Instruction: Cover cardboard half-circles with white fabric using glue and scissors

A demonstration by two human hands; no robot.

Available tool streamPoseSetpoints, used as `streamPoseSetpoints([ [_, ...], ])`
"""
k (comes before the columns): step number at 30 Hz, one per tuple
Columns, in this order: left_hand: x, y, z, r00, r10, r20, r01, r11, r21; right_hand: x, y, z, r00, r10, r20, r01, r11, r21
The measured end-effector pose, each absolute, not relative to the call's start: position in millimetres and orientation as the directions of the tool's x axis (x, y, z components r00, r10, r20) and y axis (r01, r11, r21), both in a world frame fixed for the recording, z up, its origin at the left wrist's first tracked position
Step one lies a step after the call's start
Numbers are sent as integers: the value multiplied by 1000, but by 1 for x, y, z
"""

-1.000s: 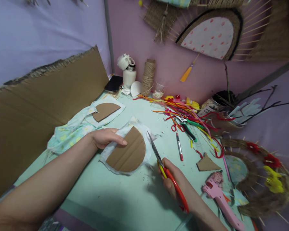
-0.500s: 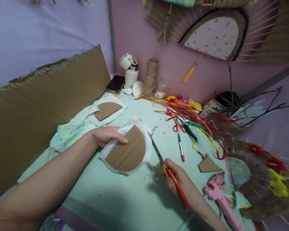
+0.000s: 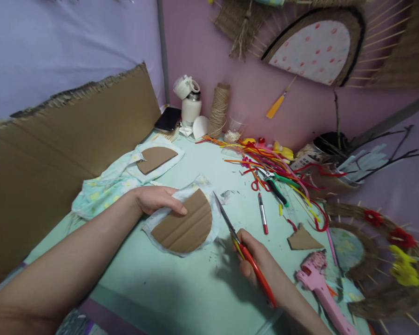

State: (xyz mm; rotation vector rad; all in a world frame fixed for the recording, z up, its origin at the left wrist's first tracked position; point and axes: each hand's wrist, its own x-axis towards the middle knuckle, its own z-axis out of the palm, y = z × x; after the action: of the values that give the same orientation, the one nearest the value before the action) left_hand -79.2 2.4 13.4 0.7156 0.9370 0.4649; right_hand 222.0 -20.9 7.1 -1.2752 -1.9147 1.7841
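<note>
My left hand (image 3: 162,200) grips a half-round piece of cardboard (image 3: 185,225) backed with pale fabric (image 3: 212,223), thumb on top and the other fingers hidden underneath. The fabric sticks out as a border around the cardboard. My right hand (image 3: 253,256) is closed around red-handled scissors (image 3: 256,274). Their blades look nearly together, with the tip beside the fabric's right edge. Farther back on the left, a second cardboard half-round (image 3: 157,158) lies on light fabric, next to a crumpled green cloth with yellow flowers (image 3: 104,190).
A pink glue gun (image 3: 323,291), a cardboard scrap (image 3: 304,238) and a marker (image 3: 263,214) lie to the right. Behind them are green-handled pliers (image 3: 277,186) and colourful pipe cleaners (image 3: 265,156). A twine spool (image 3: 219,109) stands at the back. Cardboard (image 3: 73,121) walls the left side.
The held piece has tipped and its top corner sits slightly lower. Both hands keep their grip, and the scissors have hardly moved.
</note>
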Motion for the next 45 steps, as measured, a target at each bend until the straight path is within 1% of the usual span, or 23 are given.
streamPoseSetpoints([
  [4, -80, 3, 15, 513, 648, -563, -58, 680, 731, 218, -21, 13, -546, 713, -440, 459, -185, -869],
  [12, -80, 2, 15, 497, 669, -553, -71, 666, 742, 216, -18, 10, -492, 744, -452, 477, -204, -855],
  [18, -80, 2, 16, 494, 665, -560, -71, 673, 737, 216, -20, 14, -505, 744, -438, 476, -183, -860],
  [22, -80, 2, 15, 526, 634, -567, -43, 685, 727, 218, -21, 12, -530, 724, -443, 469, -185, -864],
  [25, -79, 1, 15, 531, 614, -584, -10, 694, 720, 220, -20, 11, -552, 733, -396, 473, -116, -873],
  [29, -77, 1, 15, 547, 583, -601, 23, 707, 707, 219, -19, 12, -560, 733, -386, 497, -75, -864],
  [32, -76, 1, 15, 574, 565, -592, 35, 706, 708, 218, -19, 13, -567, 730, -382, 482, -81, -872],
  [38, -76, 0, 15, 584, 557, -590, 48, 702, 711, 217, -19, 14, -556, 704, -442, 461, -182, -869],
  [45, -77, 0, 14, 555, 570, -606, 43, 708, 705, 219, -15, 11, -507, 749, -427, 499, -149, -854],
])
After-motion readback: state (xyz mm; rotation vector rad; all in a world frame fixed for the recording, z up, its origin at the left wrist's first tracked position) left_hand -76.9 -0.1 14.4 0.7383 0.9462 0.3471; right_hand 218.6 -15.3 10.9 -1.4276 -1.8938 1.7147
